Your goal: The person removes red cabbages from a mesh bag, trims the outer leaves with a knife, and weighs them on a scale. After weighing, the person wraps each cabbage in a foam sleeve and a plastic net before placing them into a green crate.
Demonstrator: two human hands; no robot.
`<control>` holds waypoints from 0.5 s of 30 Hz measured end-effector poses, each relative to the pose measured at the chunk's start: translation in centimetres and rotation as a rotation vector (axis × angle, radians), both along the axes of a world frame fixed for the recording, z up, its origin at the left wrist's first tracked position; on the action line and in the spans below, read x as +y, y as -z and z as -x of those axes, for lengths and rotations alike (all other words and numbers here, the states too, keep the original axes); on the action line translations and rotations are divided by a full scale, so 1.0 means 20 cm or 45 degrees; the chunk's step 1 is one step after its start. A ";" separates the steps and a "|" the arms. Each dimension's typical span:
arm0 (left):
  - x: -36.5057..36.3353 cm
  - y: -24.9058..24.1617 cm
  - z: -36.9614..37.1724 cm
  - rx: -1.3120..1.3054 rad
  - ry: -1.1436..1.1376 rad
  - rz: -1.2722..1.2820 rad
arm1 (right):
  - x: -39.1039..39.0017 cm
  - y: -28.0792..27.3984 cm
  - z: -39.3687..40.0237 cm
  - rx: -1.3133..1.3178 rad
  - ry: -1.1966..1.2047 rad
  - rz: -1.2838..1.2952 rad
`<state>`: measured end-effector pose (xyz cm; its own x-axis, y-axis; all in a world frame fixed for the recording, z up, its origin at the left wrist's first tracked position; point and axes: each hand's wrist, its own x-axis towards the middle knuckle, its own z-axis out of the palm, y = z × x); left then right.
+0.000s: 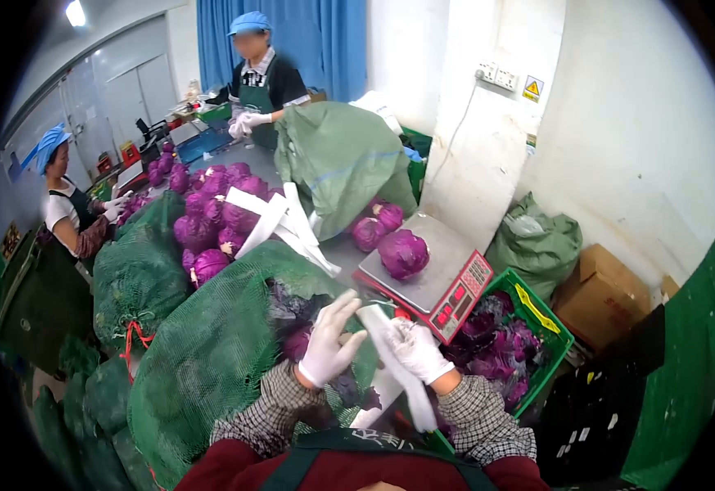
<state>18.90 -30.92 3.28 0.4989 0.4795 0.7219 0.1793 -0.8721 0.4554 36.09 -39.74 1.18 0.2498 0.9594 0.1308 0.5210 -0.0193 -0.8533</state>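
Note:
My left hand [330, 340], in a white glove, has its fingers apart and holds nothing, above the opening of a green mesh sack [202, 344] with purple cabbage and dark leaves inside. Just to its right, my gloved right hand [417, 348] is closed on a white foam strip [398, 360] that hangs down toward my apron. Beyond my hands, a red cabbage [403, 254] rests on the plate of a red digital scale [464, 296]. More white strips [279, 221] lie on the heap of cabbages.
Green crate [550, 353] of cabbage leaves at the right, below the scale. Large green sack [341, 155] beyond the scale. Another full mesh sack [140, 262] at the left. Two co-workers [263, 82] in blue caps stand across and left. Cardboard box [603, 286] by the wall.

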 end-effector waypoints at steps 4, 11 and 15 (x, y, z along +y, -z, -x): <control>0.07 0.22 -0.09 -0.031 0.372 1.172 | -0.08 -0.05 0.05 0.259 -0.177 0.024; 0.09 0.17 -0.26 -0.468 0.773 1.699 | 0.14 0.07 -0.13 0.799 -0.087 -0.390; -0.01 0.36 -0.40 -0.535 0.410 1.718 | 0.20 0.19 -0.19 0.604 -0.103 -0.534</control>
